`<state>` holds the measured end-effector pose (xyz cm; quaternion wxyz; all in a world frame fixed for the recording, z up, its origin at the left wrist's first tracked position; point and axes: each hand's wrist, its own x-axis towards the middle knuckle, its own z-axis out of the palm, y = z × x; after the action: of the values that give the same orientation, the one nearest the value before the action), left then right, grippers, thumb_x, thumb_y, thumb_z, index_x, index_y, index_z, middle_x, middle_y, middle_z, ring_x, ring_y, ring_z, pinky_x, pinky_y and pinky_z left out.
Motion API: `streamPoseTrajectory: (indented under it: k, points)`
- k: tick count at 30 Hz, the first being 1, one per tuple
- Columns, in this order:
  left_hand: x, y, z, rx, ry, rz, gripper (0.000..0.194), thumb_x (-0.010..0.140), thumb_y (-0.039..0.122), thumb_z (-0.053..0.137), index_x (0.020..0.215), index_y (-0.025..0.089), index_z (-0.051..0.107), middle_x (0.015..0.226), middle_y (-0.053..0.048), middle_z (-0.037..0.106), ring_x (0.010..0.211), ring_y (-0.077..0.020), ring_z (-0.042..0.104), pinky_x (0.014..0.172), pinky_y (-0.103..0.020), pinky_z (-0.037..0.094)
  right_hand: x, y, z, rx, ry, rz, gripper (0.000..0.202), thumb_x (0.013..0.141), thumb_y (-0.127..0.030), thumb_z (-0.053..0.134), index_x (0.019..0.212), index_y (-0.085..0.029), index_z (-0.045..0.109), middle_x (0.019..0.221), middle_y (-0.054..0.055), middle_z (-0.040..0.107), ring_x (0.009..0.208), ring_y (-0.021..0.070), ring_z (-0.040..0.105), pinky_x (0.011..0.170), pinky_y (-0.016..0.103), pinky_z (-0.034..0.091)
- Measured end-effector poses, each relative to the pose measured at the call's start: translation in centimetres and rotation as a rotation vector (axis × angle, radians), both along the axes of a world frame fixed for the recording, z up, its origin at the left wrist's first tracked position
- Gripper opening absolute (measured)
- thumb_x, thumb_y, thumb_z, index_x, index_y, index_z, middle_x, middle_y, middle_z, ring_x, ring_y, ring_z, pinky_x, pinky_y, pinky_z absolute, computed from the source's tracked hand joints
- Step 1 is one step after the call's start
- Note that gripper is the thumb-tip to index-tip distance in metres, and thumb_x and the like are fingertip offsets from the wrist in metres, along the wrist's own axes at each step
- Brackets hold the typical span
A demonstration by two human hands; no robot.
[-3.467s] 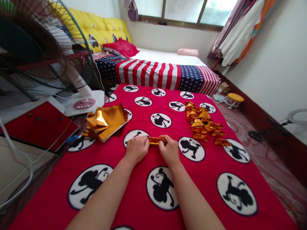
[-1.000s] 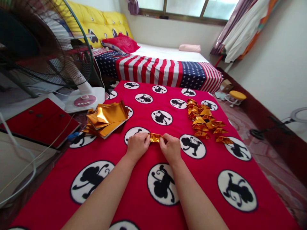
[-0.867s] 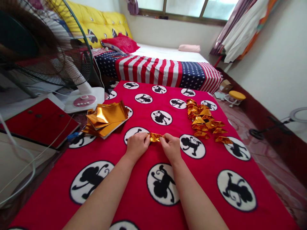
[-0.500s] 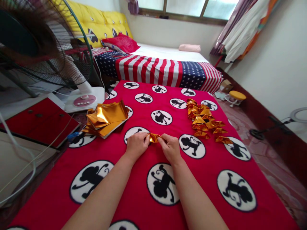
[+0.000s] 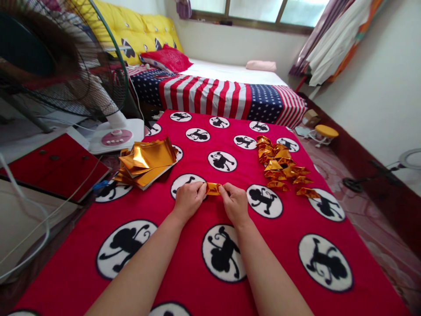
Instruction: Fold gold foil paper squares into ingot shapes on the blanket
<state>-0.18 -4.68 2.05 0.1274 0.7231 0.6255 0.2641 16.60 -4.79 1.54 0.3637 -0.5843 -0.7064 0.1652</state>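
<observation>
A small folded piece of gold foil paper (image 5: 213,188) is stretched between my two hands, just above or on the red cloth. My left hand (image 5: 190,197) pinches its left end between thumb and fingers. On the opposite end, my right hand (image 5: 234,201) grips in the same way. Off to the left lies a loose stack of flat gold foil sheets (image 5: 153,156). Several folded gold foil pieces (image 5: 274,164), shaped like little boats, sit in a cluster on the right.
Red cloth with monkey prints (image 5: 263,245) covers the table. A standing fan (image 5: 115,131) is close at the left, beside a red-topped box (image 5: 52,162). Beyond the table is a bed (image 5: 210,94). A yellow stool (image 5: 326,131) stands on the floor at right.
The foil piece between my hands now looks flatter and more rectangular, where before it was crumpled and tilted. Both hands stay in nearly the same place.
</observation>
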Motion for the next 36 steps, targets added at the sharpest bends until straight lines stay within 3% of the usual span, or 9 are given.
streamPoseTrajectory:
  k: [7,13,18,25,32,36]
  points:
    - [0.1,0.0,0.0,0.011,0.003,0.006,0.037,0.094,0.035,0.041,0.069,0.020,0.063,0.069,-0.003,0.068,0.063,-0.0144,0.056,0.059,-0.027,0.027,-0.8,-0.1,-0.1,-0.006,-0.101,-0.111,0.034,0.094,-0.033,0.046,0.064,-0.020,0.054,0.056,-0.002,0.053,0.054,0.0115,0.046,0.056,0.026,0.023]
    - [0.2,0.0,0.1,0.000,0.013,0.150,0.042,0.096,0.039,0.038,0.071,0.019,0.066,0.067,-0.005,0.068,0.063,-0.0151,0.057,0.058,-0.028,0.025,-1.5,-0.4,0.0,-0.021,-0.213,-0.098,0.032,0.096,-0.026,0.043,0.068,-0.019,0.056,0.059,0.001,0.057,0.054,0.0123,0.044,0.056,0.028,0.018]
    - [0.4,0.0,0.0,0.042,0.044,0.080,0.039,0.095,0.035,0.040,0.071,0.019,0.066,0.070,-0.005,0.069,0.065,-0.0152,0.058,0.059,-0.028,0.026,-1.8,0.0,-0.1,-0.050,-0.255,-0.177,0.031,0.095,-0.026,0.043,0.069,-0.019,0.058,0.058,0.001,0.056,0.052,0.0124,0.041,0.056,0.030,0.015]
    - [0.1,0.2,-0.2,0.022,-0.029,0.169,0.039,0.095,0.036,0.040,0.074,0.019,0.068,0.068,-0.006,0.069,0.063,-0.0154,0.057,0.059,-0.028,0.027,-1.7,-0.4,-0.4,0.020,-0.179,-0.001,0.033,0.096,-0.028,0.042,0.067,-0.019,0.055,0.059,0.000,0.056,0.054,0.0119,0.045,0.056,0.028,0.020]
    - [0.2,0.1,-0.1,0.002,-0.087,0.047,0.041,0.095,0.035,0.038,0.070,0.018,0.065,0.066,-0.004,0.066,0.062,-0.0141,0.055,0.059,-0.026,0.029,-1.8,0.0,-0.5,0.036,-0.093,-0.132,0.037,0.096,-0.028,0.038,0.062,-0.020,0.051,0.054,-0.001,0.052,0.051,0.0121,0.043,0.056,0.028,0.021]
    - [0.1,-0.1,0.1,-0.002,-0.128,0.087,0.044,0.096,0.040,0.036,0.071,0.019,0.066,0.066,-0.004,0.066,0.061,-0.0140,0.055,0.058,-0.026,0.029,-1.6,-0.1,-0.5,0.025,-0.066,-0.102,0.037,0.096,-0.028,0.038,0.062,-0.020,0.051,0.055,-0.001,0.052,0.052,0.0121,0.044,0.057,0.028,0.023]
